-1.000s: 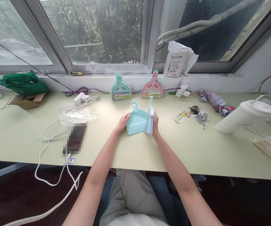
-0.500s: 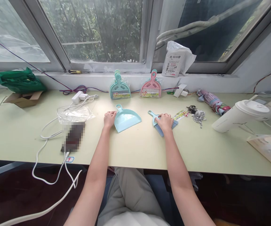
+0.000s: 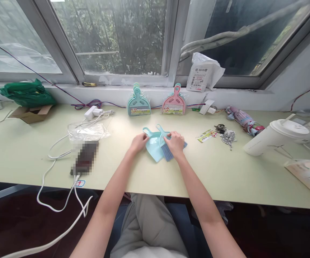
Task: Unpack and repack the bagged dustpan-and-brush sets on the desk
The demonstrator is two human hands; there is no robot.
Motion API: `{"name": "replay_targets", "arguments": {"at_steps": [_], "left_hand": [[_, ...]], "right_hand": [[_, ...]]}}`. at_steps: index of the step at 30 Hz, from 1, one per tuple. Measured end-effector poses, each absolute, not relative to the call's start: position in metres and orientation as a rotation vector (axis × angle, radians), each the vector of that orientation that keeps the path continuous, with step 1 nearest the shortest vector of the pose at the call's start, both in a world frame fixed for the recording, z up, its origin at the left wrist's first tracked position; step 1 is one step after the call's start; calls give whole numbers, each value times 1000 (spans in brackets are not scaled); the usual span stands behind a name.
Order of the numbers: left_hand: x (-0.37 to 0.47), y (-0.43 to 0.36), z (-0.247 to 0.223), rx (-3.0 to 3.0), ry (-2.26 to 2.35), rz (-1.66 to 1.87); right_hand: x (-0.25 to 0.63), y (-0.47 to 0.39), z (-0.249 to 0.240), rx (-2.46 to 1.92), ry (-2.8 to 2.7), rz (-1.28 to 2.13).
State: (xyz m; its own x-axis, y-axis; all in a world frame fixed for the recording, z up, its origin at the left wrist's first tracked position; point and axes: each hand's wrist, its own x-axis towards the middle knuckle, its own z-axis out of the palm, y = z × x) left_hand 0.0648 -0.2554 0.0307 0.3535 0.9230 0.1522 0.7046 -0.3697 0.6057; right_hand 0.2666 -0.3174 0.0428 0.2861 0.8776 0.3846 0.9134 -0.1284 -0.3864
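Note:
A light blue dustpan (image 3: 153,147) lies on the table in front of me, its looped handle at the upper left. My left hand (image 3: 139,142) is closed on its left edge near the handle. Over the dustpan's right side is a small hand brush (image 3: 167,152) with blue bristles and a light blue handle pointing away from me. My right hand (image 3: 175,142) grips the brush's head from above and covers part of it. Whether the brush touches the pan is hard to tell.
Packed teal brush sets (image 3: 139,104) and pink ones (image 3: 174,102) stand against the wall. A label card (image 3: 206,135), keys (image 3: 227,137), a folded umbrella (image 3: 243,120) and a white cup (image 3: 275,136) are at right. A phone (image 3: 85,157), cables and a plastic wrapper (image 3: 89,132) lie at left.
My right hand has brought the brush leftward onto the dustpan's area. The dustpan has shifted right and turned in my left hand. The label card stays where it was.

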Motion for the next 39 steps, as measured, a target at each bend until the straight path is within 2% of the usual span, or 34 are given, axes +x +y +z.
{"name": "replay_targets", "arguments": {"at_steps": [3, 14, 24, 33, 36, 39], "left_hand": [[91, -273, 30, 2476, 1204, 626], [80, -270, 33, 2895, 1293, 874], [81, -264, 31, 3125, 934, 696], [86, -260, 20, 3020, 1007, 692], [88, -261, 21, 2824, 1100, 910], [95, -263, 25, 2284, 1238, 1257]], "right_hand": [[255, -317, 39, -1957, -1720, -69], [271, -317, 42, -1806, -1823, 114], [261, -315, 36, -1803, -1791, 143], [258, -307, 29, -1797, -1762, 226], [259, -306, 28, -1801, -1696, 261], [259, -304, 29, -1790, -1472, 257]]}}
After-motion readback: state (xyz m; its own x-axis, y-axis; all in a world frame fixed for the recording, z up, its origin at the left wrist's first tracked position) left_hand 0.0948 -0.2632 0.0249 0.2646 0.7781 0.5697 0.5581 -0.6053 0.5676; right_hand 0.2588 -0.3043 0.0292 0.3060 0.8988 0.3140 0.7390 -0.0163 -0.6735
